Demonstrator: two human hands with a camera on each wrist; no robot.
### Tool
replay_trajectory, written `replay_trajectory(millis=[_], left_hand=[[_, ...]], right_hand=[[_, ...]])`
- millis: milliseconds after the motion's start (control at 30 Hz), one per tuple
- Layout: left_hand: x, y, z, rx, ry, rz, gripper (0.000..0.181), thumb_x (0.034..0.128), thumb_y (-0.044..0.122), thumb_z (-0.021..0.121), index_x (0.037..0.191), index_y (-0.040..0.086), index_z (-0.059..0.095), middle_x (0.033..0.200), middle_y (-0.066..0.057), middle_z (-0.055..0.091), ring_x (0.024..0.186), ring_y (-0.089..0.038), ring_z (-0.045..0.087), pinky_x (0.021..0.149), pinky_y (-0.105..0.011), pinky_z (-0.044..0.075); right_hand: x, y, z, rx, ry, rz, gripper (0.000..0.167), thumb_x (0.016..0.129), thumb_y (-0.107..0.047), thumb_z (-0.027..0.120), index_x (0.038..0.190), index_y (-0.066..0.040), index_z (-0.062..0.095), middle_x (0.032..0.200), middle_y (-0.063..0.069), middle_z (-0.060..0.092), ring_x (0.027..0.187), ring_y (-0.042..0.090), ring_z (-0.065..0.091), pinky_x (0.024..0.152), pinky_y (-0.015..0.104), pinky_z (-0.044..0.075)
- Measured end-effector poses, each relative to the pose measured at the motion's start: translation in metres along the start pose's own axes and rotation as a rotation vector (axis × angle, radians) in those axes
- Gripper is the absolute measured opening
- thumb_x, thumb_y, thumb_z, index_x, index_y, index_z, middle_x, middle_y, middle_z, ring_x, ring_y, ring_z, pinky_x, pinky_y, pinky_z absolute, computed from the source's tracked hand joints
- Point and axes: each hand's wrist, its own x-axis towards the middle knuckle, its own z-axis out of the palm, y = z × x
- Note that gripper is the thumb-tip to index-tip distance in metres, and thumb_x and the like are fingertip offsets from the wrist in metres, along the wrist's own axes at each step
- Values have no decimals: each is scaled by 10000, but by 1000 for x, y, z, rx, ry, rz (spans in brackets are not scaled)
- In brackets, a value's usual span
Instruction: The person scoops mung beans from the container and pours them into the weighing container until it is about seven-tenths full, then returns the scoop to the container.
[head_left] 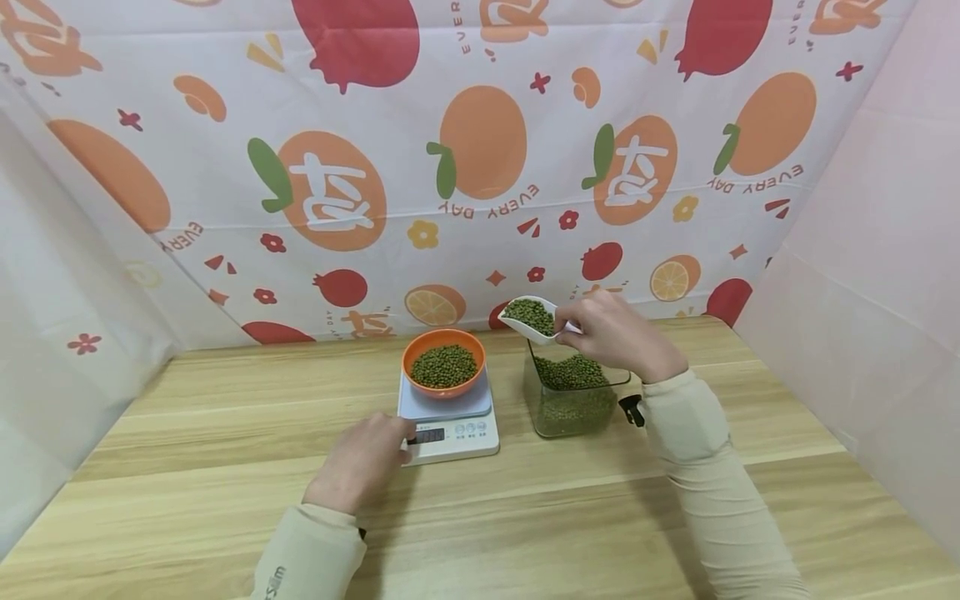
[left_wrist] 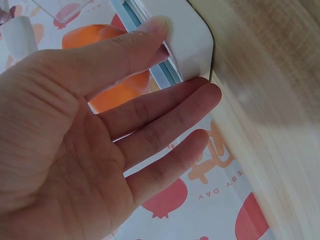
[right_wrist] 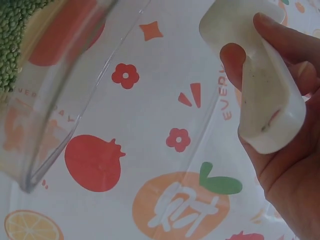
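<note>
My right hand (head_left: pixel 615 333) grips a white scoop (right_wrist: pixel 272 95) by its handle. Green mung beans (head_left: pixel 531 316) fill the scoop, which is held just above the rim of a clear container (head_left: pixel 573 408) with more beans inside. To the left, a white kitchen scale (head_left: pixel 453 446) bears an orange bowl (head_left: pixel 444 392) of mung beans. My left hand (head_left: pixel 363 458) rests at the scale's front left corner, beside the display. In the left wrist view its thumb (left_wrist: pixel 145 40) touches the scale's edge, and the other fingers extend fairly straight alongside.
All of this stands on a light wooden table (head_left: pixel 247 433). A white cloth (head_left: pixel 480 225) with printed fruit hangs behind the table, and pale sheets (head_left: pixel 877 292) close off both sides. A black clip-like piece (head_left: pixel 632 410) shows by the right cuff.
</note>
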Motion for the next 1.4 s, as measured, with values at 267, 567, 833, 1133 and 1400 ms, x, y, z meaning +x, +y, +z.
replay_trajectory(millis=[267,567,833,1133,1400], left_hand=[[0,0,-1,-2,3,5,148,789,-2,822,864,87,729,801,-43,674,680,-170,559,635,-398,504],[0,0,0,-1,13,12,156,794,3,820,873,93,721,811,-50,685,694,-177,590,642,-410,518],[1,0,0,8,11,16,151,797,-1,818,889,80,728,808,-58,689,687,-174,590,640,-400,523],[1,0,0,7,4,15,150,804,-5,812,896,79,730,822,-61,697,686,-169,587,637,-396,522],[1,1,-1,6,-18,0,133,819,8,806,905,79,733,828,-58,694,680,-164,566,634,-392,511]], right_hand=[[6,-4,3,9,-5,-25,160,863,16,763,765,-98,708,670,-39,638,606,124,509,590,325,444],[16,-9,7,15,-16,-60,140,863,12,755,790,-99,714,692,-33,650,568,101,487,567,302,438],[27,-14,8,13,-34,-99,130,858,36,731,801,-80,721,701,-15,656,563,103,494,540,278,450],[37,-19,14,-57,-62,-125,85,844,-6,773,821,-82,744,712,-19,673,572,129,485,558,282,445],[43,-23,16,-88,-104,-85,63,856,-31,781,853,-89,756,721,-19,667,617,161,503,595,305,445]])
